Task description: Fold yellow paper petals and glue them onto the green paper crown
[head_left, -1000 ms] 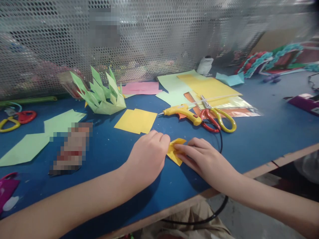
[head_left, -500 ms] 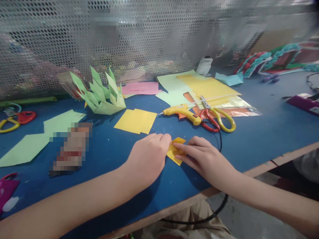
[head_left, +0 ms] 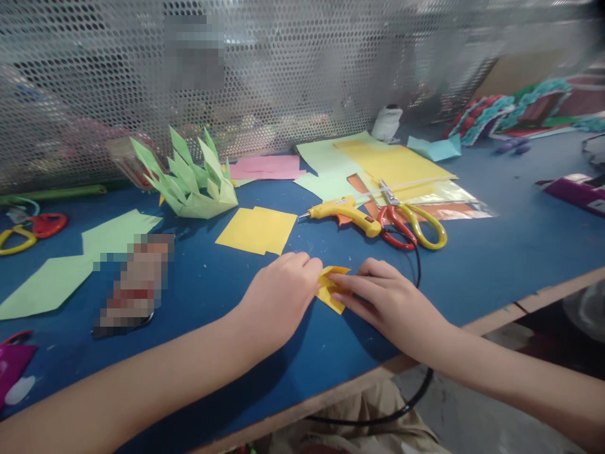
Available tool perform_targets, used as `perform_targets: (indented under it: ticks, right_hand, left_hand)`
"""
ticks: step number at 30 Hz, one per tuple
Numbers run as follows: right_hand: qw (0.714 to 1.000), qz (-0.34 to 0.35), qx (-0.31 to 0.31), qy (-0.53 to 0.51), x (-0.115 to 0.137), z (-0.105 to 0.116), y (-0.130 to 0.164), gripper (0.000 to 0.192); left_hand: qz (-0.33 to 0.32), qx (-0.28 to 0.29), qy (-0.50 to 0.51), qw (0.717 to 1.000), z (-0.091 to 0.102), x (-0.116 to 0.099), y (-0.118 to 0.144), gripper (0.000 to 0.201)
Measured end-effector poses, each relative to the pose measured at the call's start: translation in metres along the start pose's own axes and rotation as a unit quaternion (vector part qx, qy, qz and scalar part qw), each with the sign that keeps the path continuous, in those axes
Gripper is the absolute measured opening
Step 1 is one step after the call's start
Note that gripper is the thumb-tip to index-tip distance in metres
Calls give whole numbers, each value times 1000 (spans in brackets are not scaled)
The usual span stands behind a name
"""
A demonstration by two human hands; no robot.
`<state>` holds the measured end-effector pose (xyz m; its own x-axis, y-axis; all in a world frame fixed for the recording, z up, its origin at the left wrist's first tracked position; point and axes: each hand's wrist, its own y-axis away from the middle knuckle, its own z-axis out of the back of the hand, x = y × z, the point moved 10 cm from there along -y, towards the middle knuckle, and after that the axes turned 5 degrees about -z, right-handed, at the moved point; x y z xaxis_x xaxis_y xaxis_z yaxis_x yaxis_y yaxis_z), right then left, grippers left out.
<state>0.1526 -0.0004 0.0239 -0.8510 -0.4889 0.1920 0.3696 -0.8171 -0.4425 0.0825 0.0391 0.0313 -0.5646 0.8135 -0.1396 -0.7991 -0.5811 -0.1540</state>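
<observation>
Little has shifted since 1.0 s ago: left hand (head_left: 278, 296) and right hand (head_left: 387, 302), both pinched closed on the small folded yellow paper (head_left: 329, 290), press it against the blue table (head_left: 496, 252) at lower centre, below the glue gun (head_left: 347, 213) and 1 pair of scissors (head_left: 411, 224).
</observation>
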Motion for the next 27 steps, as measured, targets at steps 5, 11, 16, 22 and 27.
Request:
perform_targets:
  ticks: [5,11,16,22,27]
  right_hand:
    - [1000,5,-1,1,0,0,2,20]
    - [1000,5,4,-2,0,-1,0,20]
    - [1000,9,9,-9,1,1,-1,20]
    - [999,10,20,-40,3,2,-3,16]
    - [997,5,36,-65,3,0,-2,21]
  left_hand:
    - [9,11,-5,1000,-6,5,1,15]
    - [-44,-27,-27,998,-2,-9,4,21]
    - [-43,-23,-29,998,3,-13,5,17]
    - [-92,-78,-53,991,19,-32,5,20]
    - [-141,-47,-101,984,12,-46,6,17]
